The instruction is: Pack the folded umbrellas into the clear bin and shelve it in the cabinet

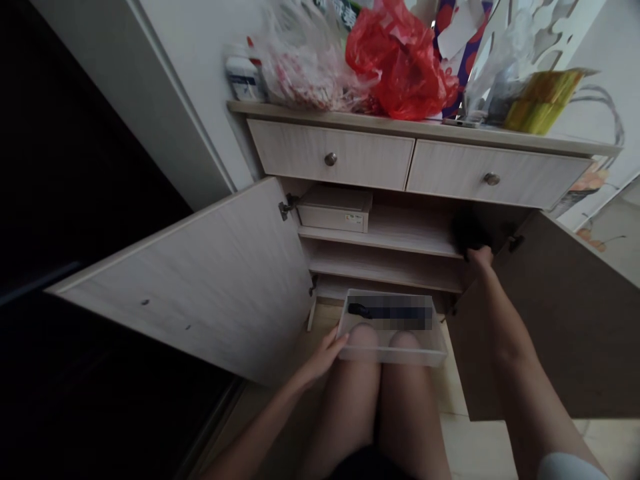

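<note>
A clear plastic box [393,357] rests on my knees, and my left hand [330,347] grips its left side. Inside the box lies a small black item [359,310] beside a blurred-out dark patch. My right hand [481,256] reaches to the right end of the cabinet's upper shelf [405,230]. Its fingers are closed round a black object [469,230], too dark and smeared to name. A pale lidded box [334,210] with a small label sits at the left of that same shelf.
Two cabinet doors, left [200,273] and right [560,333], stand swung open on either side of me. Above are two knobbed drawers. The cabinet top carries a white bottle [245,79], a red plastic bag [400,60], a clear bag [310,67] and a yellow packet [545,100].
</note>
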Available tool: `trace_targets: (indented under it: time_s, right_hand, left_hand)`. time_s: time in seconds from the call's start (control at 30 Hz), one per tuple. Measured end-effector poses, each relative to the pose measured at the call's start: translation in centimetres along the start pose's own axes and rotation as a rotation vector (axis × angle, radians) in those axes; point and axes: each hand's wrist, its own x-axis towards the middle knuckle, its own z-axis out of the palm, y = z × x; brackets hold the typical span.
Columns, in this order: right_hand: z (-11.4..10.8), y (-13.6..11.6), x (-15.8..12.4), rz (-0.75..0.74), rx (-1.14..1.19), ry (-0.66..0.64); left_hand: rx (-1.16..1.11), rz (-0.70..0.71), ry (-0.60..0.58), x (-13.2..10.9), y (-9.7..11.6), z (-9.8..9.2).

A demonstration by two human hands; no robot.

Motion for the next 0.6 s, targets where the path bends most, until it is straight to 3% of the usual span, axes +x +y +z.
trace_targets:
  time_s: [0.13,0.23,0.43,0.6]
  right_hand:
    - [-1.6,1.0,-2.9,0.119,0.458,-0.124]
    - [-2.7,2.4,-6.6,0.086,0.735,-0.312]
    - [-4.6,4.4,-14.2,-0.262,0.641,-0.727]
    - [-4.1,4.1,-18.2,-0.508,0.477,-1.027]
  left_hand:
    - [-0.005,0.014,-0.013,0.7,-0.8,0.0]
    - [0.013,0.02,-0.024,0.9,-1.1,0.0]
    - [0.02,-0.015,-0.027,0.3,-0.6,-0.1]
    - [0.019,-0.009,-0.015,0.1,-0.3,0.0]
